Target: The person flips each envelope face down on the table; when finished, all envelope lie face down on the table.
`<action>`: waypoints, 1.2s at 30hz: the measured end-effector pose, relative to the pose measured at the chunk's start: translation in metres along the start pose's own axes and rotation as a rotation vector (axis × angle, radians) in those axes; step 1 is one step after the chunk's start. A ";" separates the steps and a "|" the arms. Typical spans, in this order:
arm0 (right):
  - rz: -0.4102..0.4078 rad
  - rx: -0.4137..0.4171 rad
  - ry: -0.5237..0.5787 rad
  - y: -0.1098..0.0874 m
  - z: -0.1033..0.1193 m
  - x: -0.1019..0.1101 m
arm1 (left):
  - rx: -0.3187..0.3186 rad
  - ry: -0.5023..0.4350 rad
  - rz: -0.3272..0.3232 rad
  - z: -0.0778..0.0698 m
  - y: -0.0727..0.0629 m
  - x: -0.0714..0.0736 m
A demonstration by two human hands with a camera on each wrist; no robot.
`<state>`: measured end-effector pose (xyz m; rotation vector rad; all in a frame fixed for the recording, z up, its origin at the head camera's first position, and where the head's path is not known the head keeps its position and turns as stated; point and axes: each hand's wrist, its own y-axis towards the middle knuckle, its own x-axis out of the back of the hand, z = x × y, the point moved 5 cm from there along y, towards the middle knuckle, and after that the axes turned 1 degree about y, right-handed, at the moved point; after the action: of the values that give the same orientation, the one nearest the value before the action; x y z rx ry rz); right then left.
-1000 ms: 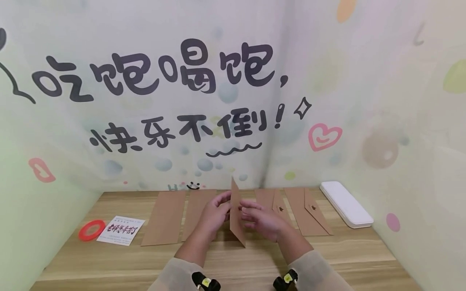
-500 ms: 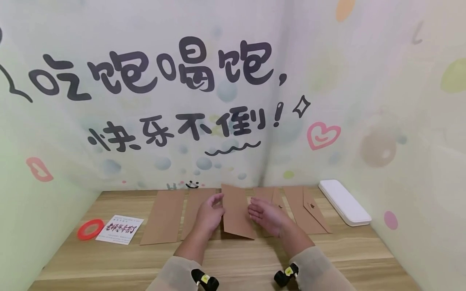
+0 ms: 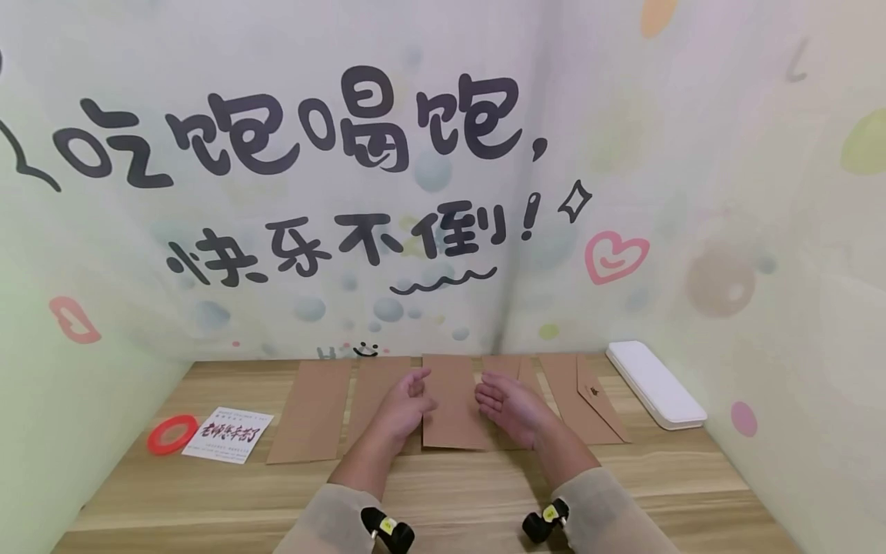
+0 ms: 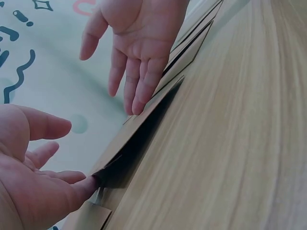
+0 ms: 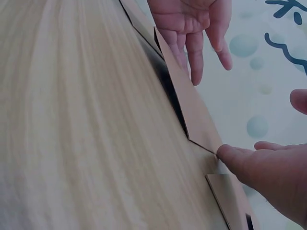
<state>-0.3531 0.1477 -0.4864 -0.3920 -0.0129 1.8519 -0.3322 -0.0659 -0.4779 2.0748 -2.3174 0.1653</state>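
A brown kraft envelope (image 3: 453,404) lies in the middle of a row of similar ones. In both wrist views its left side is tilted up off the table, with dark shadow beneath. My left hand (image 3: 400,408) is at that raised edge, fingers loosely extended, the lower fingertips touching it. At the opposite long edge is my right hand (image 3: 515,409), its fingers straight and a fingertip against the envelope's near right corner (image 5: 208,139). Neither hand curls round it. Left of it lie two plain envelopes (image 3: 309,412); on the right, two more, the outer one showing a pointed flap (image 3: 597,392).
A white printed card (image 3: 227,437) touches a red ring (image 3: 172,435) on the left of the wooden table (image 3: 457,508). The back right holds a white oblong case (image 3: 656,385). A printed curtain-like wall (image 3: 277,323) stands directly behind the envelopes.
The middle envelope stood upright between my hands, then came down toward the table with its face up. My hands have parted slightly and stay on either side of it.
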 end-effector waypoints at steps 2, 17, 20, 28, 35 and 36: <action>-0.002 0.005 0.014 0.001 0.000 0.001 | -0.002 -0.006 0.006 -0.001 0.000 0.000; -0.011 0.086 -0.039 -0.008 0.015 0.012 | -0.030 -0.086 -0.146 -0.004 0.000 -0.022; -0.020 0.089 -0.079 -0.017 0.018 0.020 | -0.020 -0.090 -0.123 -0.004 -0.003 -0.039; -0.084 0.091 -0.155 -0.042 0.031 0.054 | -0.020 -0.069 -0.022 -0.013 -0.008 -0.071; -0.141 0.099 -0.174 -0.049 0.038 0.090 | 0.023 -0.012 0.089 -0.019 -0.002 -0.096; -0.135 0.096 -0.168 -0.048 0.038 0.093 | 0.025 0.001 0.101 -0.020 0.000 -0.100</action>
<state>-0.3433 0.2568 -0.4652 -0.1640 -0.0638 1.7398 -0.3219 0.0349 -0.4672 1.9679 -2.4334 0.1990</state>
